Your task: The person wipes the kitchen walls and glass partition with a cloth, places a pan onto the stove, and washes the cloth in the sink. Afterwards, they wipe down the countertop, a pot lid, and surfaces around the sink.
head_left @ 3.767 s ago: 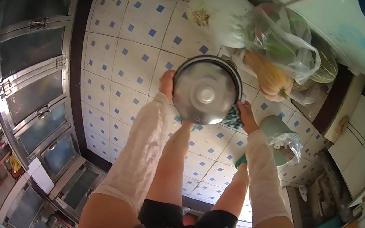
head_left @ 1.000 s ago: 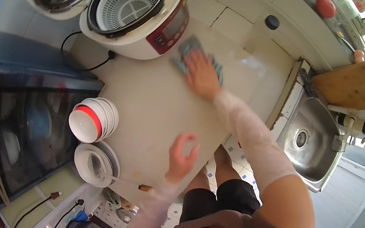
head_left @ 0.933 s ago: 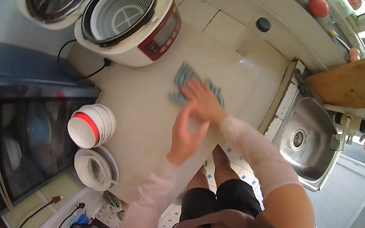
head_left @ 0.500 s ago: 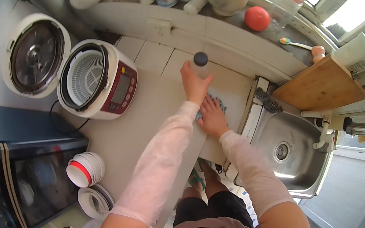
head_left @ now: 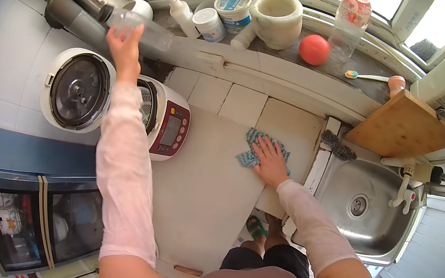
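My left hand [head_left: 125, 54] is raised at the upper left, with its fingers around a clear bottle [head_left: 158, 38] that has a dark cap. The bottle is tilted nearly sideways, close to the window ledge and in front of a white rounded pot [head_left: 140, 8]. Below that hand and forearm stands a rice cooker [head_left: 171, 125], its lid [head_left: 80, 90] raised and a slotted basket inside, partly hidden by my arm. My right hand [head_left: 271, 164] lies flat, fingers spread, on a blue-green cloth [head_left: 247, 158] on the counter [head_left: 205, 177].
Along the window ledge stand a squeeze bottle [head_left: 182, 15], tubs [head_left: 233, 10], a stone mortar [head_left: 276, 22], a red ball [head_left: 314, 49] and a plastic bottle [head_left: 350, 22]. To the right are a cutting board [head_left: 405, 124] and a steel sink [head_left: 338, 215]. A dark cabinet [head_left: 34, 153] stands left.
My left hand has carried the bottle from the counter's back up and left to the ledge. My right hand has stayed on the cloth, which now shows more. The view has shifted.
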The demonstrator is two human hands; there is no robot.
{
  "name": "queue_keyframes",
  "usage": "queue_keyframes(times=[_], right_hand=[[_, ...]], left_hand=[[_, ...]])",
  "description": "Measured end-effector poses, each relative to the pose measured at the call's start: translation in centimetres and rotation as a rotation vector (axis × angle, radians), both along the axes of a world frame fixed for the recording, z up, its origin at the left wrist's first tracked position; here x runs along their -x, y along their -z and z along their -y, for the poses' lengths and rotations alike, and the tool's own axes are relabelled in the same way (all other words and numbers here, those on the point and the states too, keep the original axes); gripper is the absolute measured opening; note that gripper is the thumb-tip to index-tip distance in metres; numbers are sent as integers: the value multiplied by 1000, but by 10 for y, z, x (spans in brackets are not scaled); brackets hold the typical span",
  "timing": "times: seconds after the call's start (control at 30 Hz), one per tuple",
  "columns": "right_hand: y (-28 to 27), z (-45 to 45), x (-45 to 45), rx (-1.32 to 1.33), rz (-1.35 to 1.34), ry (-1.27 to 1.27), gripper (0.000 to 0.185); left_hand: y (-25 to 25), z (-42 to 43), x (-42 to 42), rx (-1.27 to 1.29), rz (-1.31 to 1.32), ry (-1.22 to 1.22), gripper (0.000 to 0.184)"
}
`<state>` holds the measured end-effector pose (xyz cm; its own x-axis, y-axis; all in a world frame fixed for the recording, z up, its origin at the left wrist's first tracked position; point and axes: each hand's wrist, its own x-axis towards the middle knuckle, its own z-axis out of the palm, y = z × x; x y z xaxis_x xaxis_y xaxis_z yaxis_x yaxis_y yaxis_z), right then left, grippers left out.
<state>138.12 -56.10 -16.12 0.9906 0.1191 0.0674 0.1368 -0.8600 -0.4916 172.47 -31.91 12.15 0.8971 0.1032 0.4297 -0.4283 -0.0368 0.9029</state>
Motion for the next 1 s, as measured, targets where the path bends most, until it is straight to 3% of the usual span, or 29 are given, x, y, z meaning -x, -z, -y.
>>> queue_keyframes(times=[0.2, 0.73, 0.83, 0.97, 1.0], right_hand=[[9, 3, -2, 5, -11, -1, 71], [5, -39, -24, 92, -35, 49, 66], [8, -75, -58, 47, 12, -102, 64], [23, -132, -121, -23, 63, -223, 60], [23, -145, -137, -13, 83, -234, 61]], left_hand=[[5, 20, -62, -133, -260, 89, 89], [36, 8, -91, -141, -378, 335, 94], [59, -13, -110, -178, -352, 347, 93], [64, -19, -97, -133, -217, 18, 72], [67, -15, -81, -32, -80, 21, 64]])
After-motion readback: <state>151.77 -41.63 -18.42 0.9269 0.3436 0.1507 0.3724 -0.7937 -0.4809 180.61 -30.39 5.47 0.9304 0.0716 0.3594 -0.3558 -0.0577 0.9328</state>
